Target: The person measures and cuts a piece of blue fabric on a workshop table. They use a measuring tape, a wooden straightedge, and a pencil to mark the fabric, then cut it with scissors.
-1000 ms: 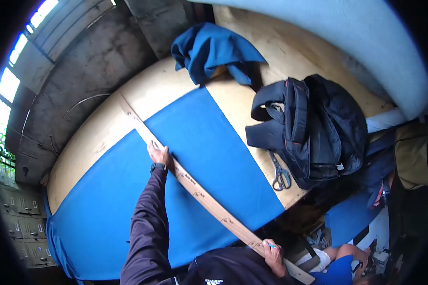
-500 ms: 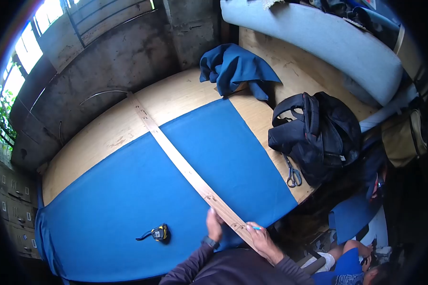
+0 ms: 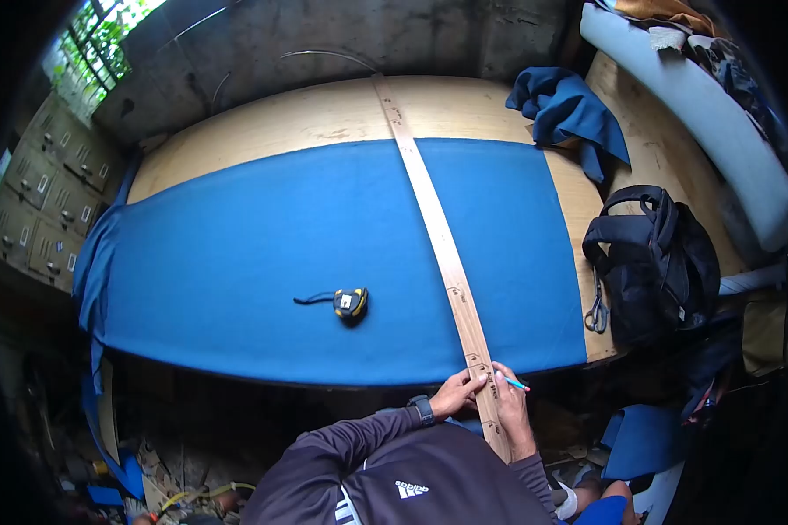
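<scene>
A long wooden straightedge with dark pen marks lies across the blue fabric, its near end reaching past the table edge to my body. My left hand, with a dark watch on the wrist, grips the straightedge's left edge, thumb on top. On the other side, my right hand holds a light-blue pen between its fingers and rests against the straightedge's right edge. A yellow-and-black tape measure with a dark strap sits on the fabric, left of the straightedge.
Scissors lie beside a black backpack on the right of the wooden table. Crumpled blue cloth is at the back right, near a pale roll. Another person's arm shows low at right; metal lockers stand left.
The view has swung left and downward, so the table appears further right and higher. My left hand has come closer to my right, now near the straightedge's lower end at the table edge.
</scene>
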{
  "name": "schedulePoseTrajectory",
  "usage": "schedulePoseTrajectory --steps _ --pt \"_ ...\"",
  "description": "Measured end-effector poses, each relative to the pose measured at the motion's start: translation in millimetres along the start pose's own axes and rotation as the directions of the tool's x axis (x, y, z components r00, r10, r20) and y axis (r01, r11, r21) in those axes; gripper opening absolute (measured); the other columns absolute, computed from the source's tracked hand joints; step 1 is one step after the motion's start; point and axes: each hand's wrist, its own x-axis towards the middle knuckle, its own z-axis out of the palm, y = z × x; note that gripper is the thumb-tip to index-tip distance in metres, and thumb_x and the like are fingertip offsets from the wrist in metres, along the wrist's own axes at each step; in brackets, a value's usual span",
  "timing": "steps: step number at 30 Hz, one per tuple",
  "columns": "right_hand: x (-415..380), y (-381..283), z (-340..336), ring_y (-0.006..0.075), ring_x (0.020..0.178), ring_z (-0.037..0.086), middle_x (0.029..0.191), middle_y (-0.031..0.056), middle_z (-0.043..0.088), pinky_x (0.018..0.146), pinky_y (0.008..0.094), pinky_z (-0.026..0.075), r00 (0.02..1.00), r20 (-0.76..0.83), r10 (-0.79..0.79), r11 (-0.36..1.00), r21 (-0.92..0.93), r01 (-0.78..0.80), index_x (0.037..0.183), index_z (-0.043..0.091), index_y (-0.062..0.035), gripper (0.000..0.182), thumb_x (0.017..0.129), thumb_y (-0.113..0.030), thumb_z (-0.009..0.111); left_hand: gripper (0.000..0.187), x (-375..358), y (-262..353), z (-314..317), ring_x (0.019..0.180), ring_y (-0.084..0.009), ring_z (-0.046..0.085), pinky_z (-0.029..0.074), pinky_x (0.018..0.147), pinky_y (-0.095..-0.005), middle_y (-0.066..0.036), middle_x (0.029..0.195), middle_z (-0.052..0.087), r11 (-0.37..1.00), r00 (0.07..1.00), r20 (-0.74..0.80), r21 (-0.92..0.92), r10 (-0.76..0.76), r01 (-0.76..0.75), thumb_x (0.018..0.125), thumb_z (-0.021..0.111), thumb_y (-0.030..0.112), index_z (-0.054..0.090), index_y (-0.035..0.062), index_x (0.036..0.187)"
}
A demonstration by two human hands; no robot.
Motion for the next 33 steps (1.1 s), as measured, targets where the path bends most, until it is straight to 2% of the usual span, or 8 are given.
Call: schedulePoseTrajectory --steps 3,8,13,14,19,25,31,33 --pt "-20 7 -4 0.0256 0.127 0.064 0.130 0.0184 0.070 0.107 0.0374 0.048 0.996 0.021 -0.092 0.994 -0.053 0.093 0.137 0.061 0.0036 0.040 0.111 -0.025 0.051 0.042 -9 -20 4 0.095 -0.0131 0.072 0.060 0.076 -0.0296 -0.003 0.115 0.070 1.000 1.000 -0.008 -0.005 0.025 -0.025 0.112 0.055 0.037 0.054 0.0104 0.144" --pt "-74 34 -3 0.0401 0.122 0.065 0.129 0.0236 0.070 0.105 0.0427 0.050 0.943 -0.027 -0.332 0.902 -0.300 0.309 0.128 0.067 0.0038 0.037 0.109 -0.024 0.053 0.038 -28 -56 10 0.085 -0.0086 0.064 0.052 0.074 -0.0278 0.000 0.100 0.070 0.990 0.926 -0.351 0.054 0.140 -0.129 0.110 0.057 0.041 0.066 0.0069 0.125" --pt "-168 37 -4 0.0238 0.106 0.070 0.117 0.0134 0.072 0.094 0.0369 0.054 0.978 0.002 0.208 0.968 0.146 -0.206 0.131 0.066 -0.0009 0.040 0.113 -0.031 0.046 0.036 -56 -59 30 0.078 -0.0182 0.072 0.061 0.072 -0.0349 -0.010 0.095 0.072 0.908 0.823 -0.409 0.035 0.394 -0.417 0.112 0.052 0.041 0.058 0.0057 0.114" --pt "-181 50 1 0.0210 0.101 0.069 0.115 0.0124 0.073 0.091 0.0348 0.054 0.992 -0.090 -0.091 0.982 -0.174 0.075 0.128 0.066 0.0002 0.039 0.113 -0.030 0.047 0.036 -61 -62 32 0.077 -0.0183 0.072 0.061 0.071 -0.0347 -0.009 0.093 0.071 0.888 0.809 -0.408 0.012 0.423 -0.459 0.112 0.052 0.041 0.058 0.0060 0.114" --pt "-230 3 46 0.0256 0.101 0.072 0.107 0.0206 0.074 0.089 0.0379 0.054 0.998 -0.038 -0.059 0.990 -0.130 0.053 0.125 0.066 0.0018 0.038 0.112 -0.029 0.048 0.036 -121 -61 22 0.075 -0.0193 0.072 0.061 0.068 -0.0351 -0.010 0.090 0.070 0.877 0.821 -0.415 -0.101 0.392 -0.470 0.112 0.051 0.042 0.056 0.0056 0.113" --pt "-243 -7 133 0.0294 0.103 0.073 0.108 0.0213 0.074 0.090 0.0363 0.054 0.987 0.014 -0.162 0.971 -0.178 0.162 0.127 0.064 0.0031 0.034 0.111 -0.023 0.049 0.032 -159 -59 -67 0.071 -0.0211 0.072 0.061 0.065 -0.0364 -0.012 0.087 0.070 0.827 0.724 -0.449 0.065 0.524 -0.558 0.113 0.050 0.035 0.056 0.0037 0.110" --pt "-172 -29 219 0.0256 0.089 0.071 0.100 0.0153 0.073 0.083 0.0371 0.055 0.851 0.110 -0.513 0.855 -0.026 0.518 0.124 0.066 0.0024 0.033 0.110 -0.023 0.050 0.036 -175 41 -195 0.081 -0.0328 0.072 0.061 0.074 -0.0476 -0.021 0.097 0.070 0.808 0.752 -0.415 -0.063 0.512 -0.585 0.114 0.044 0.030 0.055 -0.0046 0.115" --pt "-175 -54 234 0.0180 0.080 0.068 0.093 0.0098 0.071 0.075 0.0332 0.056 0.992 0.067 -0.108 0.985 0.143 0.098 0.123 0.067 0.0014 0.032 0.107 -0.024 0.056 0.042 -190 80 -238 0.087 -0.0339 0.073 0.062 0.076 -0.0476 -0.024 0.106 0.071 0.791 0.737 -0.447 -0.097 0.507 -0.604 0.115 0.041 0.031 0.054 -0.0079 0.123"
